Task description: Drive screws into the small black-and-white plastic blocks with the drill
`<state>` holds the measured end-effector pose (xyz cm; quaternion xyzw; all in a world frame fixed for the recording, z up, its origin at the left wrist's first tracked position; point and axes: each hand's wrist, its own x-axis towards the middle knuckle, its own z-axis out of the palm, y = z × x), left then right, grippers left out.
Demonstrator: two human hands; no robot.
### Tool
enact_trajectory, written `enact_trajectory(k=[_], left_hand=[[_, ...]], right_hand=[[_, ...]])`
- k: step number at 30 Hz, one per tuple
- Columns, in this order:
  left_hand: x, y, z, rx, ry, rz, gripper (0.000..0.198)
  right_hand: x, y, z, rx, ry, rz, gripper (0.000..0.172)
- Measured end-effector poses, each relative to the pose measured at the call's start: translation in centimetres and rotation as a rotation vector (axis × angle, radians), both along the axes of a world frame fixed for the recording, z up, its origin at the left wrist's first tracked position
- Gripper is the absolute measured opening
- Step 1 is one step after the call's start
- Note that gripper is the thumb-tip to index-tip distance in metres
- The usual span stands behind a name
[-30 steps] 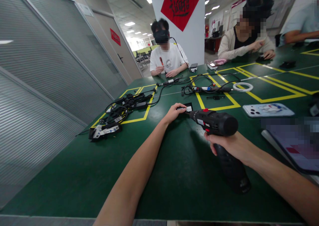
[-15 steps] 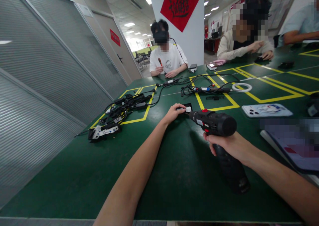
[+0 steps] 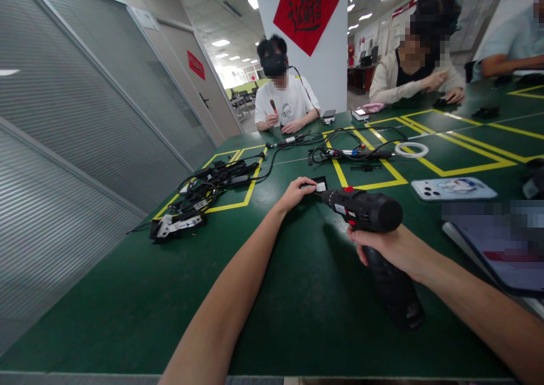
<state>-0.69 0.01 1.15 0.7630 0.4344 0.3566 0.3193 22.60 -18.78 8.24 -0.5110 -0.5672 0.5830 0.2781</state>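
My right hand is wrapped round the grip of a black cordless drill with red details. The drill points left and away from me, its chuck close to a small black piece with a white label lying on the green table. On the left edge of that piece rest the fingers of my left hand, closed on it. The chuck and my fingers partly cover the piece, so I cannot make out its exact kind or where the bit touches.
Left of my arm lies a heap of black cables, with a black-and-white piece in front. More cables and pen-like tools lie ahead, beside a white ring. A phone and a tablet are at right. Several people sit opposite.
Both hands, the drill and the labelled piece stay where they were. The whole view has shifted very slightly. One person across the table at right has tilted their head a little.
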Motion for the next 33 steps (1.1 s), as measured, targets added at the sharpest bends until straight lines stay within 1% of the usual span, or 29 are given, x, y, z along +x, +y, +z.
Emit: enact_trajectory(k=[7,13,16,19,21,26,28,33], left_hand=[[-0.1,0.2,-0.2,0.004,-0.006,-0.006,0.027],[-0.1,0.2,-0.3,0.007,-0.012,-0.010,0.027],[-0.1,0.2,-0.2,0.006,-0.013,-0.010,0.027],[-0.1,0.2,-0.2,0.004,-0.010,-0.008,0.027],[-0.1,0.2,-0.2,0.004,-0.006,-0.007,0.027],[-0.1,0.2,-0.2,0.008,0.006,0.002,0.027],[-0.1,0.1,-0.1,0.011,0.012,0.006,0.027],[0.0,-0.1,0.0,0.025,0.031,0.010,0.027]], right_hand=[[-0.5,-0.4,0.7,-0.021,0.018,-0.051,0.011],[-1.1,-0.5,0.7,-0.030,0.034,-0.126,0.011],[-0.9,-0.4,0.6,-0.028,0.038,-0.103,0.009],[-0.5,-0.2,0.5,-0.027,0.034,-0.050,0.009],[-0.5,-0.2,0.4,-0.028,0.023,-0.044,0.010],[-1.1,-0.4,0.3,-0.001,-0.012,-0.138,0.013],[-1.2,-0.4,0.5,0.002,-0.027,-0.127,0.014],[-0.7,-0.5,1.1,0.035,-0.022,-0.017,0.014]])
